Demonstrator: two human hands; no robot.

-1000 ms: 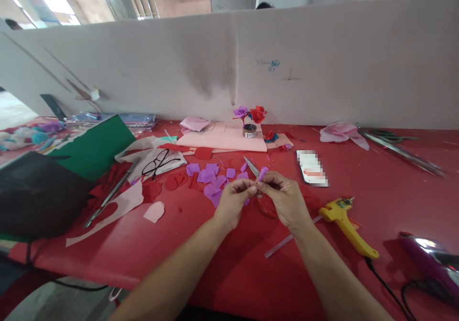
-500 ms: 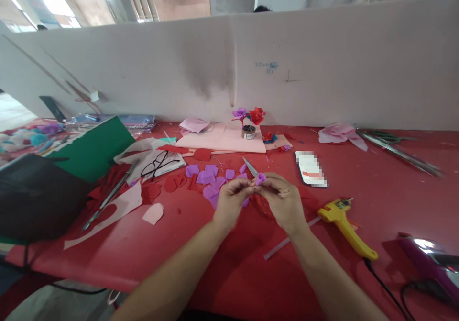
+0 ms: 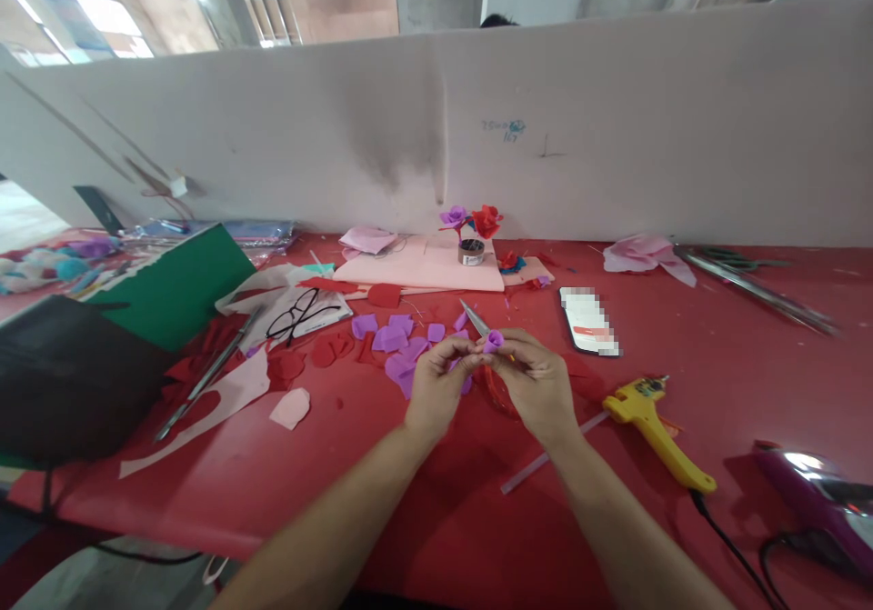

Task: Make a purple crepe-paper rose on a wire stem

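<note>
Both hands meet over the red table [image 3: 423, 501]. My left hand [image 3: 440, 383] and my right hand [image 3: 536, 383] pinch a small rolled purple petal piece [image 3: 492, 341] between their fingertips. Just behind the fingers lie scissors [image 3: 476, 318] with red handles partly hidden under my right hand. Several loose purple petals [image 3: 396, 337] and red petals [image 3: 327, 348] lie left of my hands.
A yellow glue gun [image 3: 658, 430] and a clear glue stick [image 3: 546, 458] lie to the right, a phone [image 3: 590, 321] behind them. Glasses [image 3: 300, 312], green card [image 3: 177, 283], a black sheet [image 3: 61, 374], pink foam [image 3: 423, 269] with small paper roses [image 3: 474, 221], and a purple tool [image 3: 818, 501] lie around.
The purple piece has been rolled tighter between my fingertips and turned slightly; both hands stay in nearly the same place.
</note>
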